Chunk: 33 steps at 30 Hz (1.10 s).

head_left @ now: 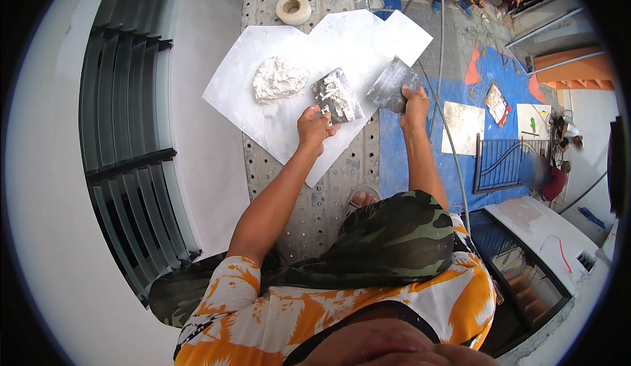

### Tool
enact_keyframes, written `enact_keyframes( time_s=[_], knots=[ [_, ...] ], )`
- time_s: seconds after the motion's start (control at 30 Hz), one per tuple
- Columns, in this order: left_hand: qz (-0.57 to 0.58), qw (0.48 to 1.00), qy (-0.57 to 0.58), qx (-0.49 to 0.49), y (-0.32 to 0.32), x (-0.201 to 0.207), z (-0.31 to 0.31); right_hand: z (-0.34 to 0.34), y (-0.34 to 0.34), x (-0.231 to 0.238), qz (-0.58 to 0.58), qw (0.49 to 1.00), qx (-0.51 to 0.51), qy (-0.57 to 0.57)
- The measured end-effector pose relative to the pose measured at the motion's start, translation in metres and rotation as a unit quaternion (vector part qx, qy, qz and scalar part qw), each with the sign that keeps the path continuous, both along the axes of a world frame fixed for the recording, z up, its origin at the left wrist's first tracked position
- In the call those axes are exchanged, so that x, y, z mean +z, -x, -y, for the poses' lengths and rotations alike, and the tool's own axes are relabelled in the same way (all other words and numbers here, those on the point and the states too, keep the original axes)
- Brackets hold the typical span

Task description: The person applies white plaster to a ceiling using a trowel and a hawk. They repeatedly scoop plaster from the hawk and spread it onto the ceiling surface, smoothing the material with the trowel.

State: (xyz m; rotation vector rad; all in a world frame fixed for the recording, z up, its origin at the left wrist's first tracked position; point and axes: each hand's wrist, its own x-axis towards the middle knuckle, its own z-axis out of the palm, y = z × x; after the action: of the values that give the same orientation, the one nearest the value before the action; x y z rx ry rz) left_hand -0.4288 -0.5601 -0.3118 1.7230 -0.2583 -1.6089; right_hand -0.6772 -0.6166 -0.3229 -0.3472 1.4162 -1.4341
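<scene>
My left hand (315, 131) is closed on the near edge of a flat, dark, square scraper (348, 111), which carries a smear of thick white paste. To its right, my right hand (415, 108) grips a second flat scraper (388, 89), grey and mostly bare, thumb on its face. The two scrapers are apart, both held over a white angular sheet (348, 37). On that sheet, left of my left hand, sits a lumpy heap of white paste (279, 80). Any handles on the scrapers are hidden.
I crouch on a perforated metal plank (309, 215), raised above the floor. A tape roll (293, 10) lies at its far end. Louvred windows (131, 103) line the wall at left. Cables (453, 156) hang at right, above blue sheeting (407, 162), a metal railing (503, 165) and several people.
</scene>
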Motion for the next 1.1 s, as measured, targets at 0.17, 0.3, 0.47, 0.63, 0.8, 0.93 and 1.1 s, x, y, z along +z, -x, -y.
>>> enact_keyframes(
  time_s=[0.17, 0.3, 0.47, 0.63, 0.8, 0.93, 1.1],
  knots=[
    [-0.035, 0.998, -0.040, 0.042, -0.013, 0.013, -0.066, -0.082, -0.035, -0.021, 0.082, 0.995, -0.011, -0.051],
    [-0.006, 0.996, -0.077, 0.049, -0.013, 0.010, -0.104, -0.130, -0.069, -0.032, 0.132, 0.981, 0.090, -0.113],
    [0.070, 0.996, -0.042, -0.041, -0.029, -0.012, -0.116, -0.148, -0.080, -0.038, 0.036, 0.965, 0.189, -0.180],
    [0.135, 0.985, -0.004, -0.105, -0.048, -0.022, -0.114, -0.130, -0.070, -0.042, -0.194, 0.902, 0.355, -0.152],
    [0.241, 0.956, 0.052, -0.159, -0.050, -0.023, -0.112, -0.118, -0.071, -0.025, -0.434, 0.787, 0.423, -0.119],
    [0.358, 0.883, 0.063, -0.298, -0.064, -0.023, -0.105, -0.124, -0.067, -0.007, -0.395, 0.817, 0.398, -0.135],
    [0.436, 0.777, 0.039, -0.452, -0.091, -0.004, -0.082, -0.204, 0.009, 0.001, -0.225, 0.951, 0.147, -0.153]
  ],
)
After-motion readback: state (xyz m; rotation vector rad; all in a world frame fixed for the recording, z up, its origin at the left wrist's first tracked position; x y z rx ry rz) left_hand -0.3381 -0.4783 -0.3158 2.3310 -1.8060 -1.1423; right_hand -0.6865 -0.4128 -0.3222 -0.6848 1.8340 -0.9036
